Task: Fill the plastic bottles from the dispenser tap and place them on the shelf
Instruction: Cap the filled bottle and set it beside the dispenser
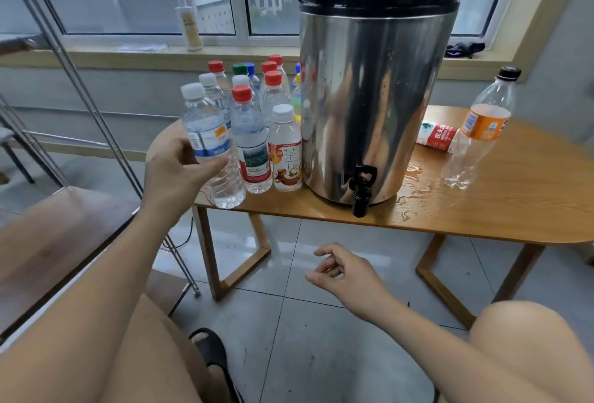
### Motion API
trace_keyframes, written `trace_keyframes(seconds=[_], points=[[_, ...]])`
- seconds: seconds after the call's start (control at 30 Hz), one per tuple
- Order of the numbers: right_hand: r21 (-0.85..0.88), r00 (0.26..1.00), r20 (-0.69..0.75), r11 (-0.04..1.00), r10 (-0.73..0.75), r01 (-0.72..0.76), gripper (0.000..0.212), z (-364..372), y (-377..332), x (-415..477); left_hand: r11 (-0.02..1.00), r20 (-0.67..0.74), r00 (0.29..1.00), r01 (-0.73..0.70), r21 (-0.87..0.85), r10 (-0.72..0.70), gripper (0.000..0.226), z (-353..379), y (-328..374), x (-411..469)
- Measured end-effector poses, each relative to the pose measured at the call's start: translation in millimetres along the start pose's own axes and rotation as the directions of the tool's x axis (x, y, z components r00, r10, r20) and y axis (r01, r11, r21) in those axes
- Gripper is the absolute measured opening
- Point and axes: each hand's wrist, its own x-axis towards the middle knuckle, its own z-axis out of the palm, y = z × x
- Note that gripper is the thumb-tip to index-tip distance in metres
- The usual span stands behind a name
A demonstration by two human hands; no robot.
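The bottle was clear plastic with a white cap, a blue band and a yellow patch on its label, and it looked full of clear water. It was tilted, cap up and to the left, with its base over the left end of the table, to the right of the shelf with its metal poles and wooden boards. The left hand gripped it around the middle, fingers and thumb curled round the label.

Just right of it, a cluster of capped bottles stood upright on the table, with red, white, green and blue caps. The front one on the right was a tea bottle with a white cap.

Beside them stood the dispenser, a steel drum with a black lid. Its black tap hung over the table's front edge. The right hand hovered below the table, in front of the tap, with its fingers loosely curled and holding nothing.

Spilled water lay on the wood right of the dispenser. Behind it, a red-label bottle lay on its side. Touching it, an orange-label bottle with a black cap stood leaning and looked empty.
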Motion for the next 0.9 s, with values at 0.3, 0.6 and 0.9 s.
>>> trace_keyframes(seconds=[0.3,0.6,0.9], points=[[-0.042,1.0,-0.014,0.999,-0.003,0.002,0.036,-4,6,-2,0.99,-0.069,0.988,0.137,0.024,-0.135,0.053,27,-46,46],[-0.042,1.0,-0.019,0.999,-0.01,0.009,0.038,-9,12,-2,0.981,-0.102,0.988,0.13,0.146,-0.116,0.06,40,-56,78],[-0.015,0.999,-0.04,1.0,-0.025,0.024,0.035,-12,12,-1,0.975,-0.12,0.978,0.184,0.124,-0.169,0.068,43,-56,80]])
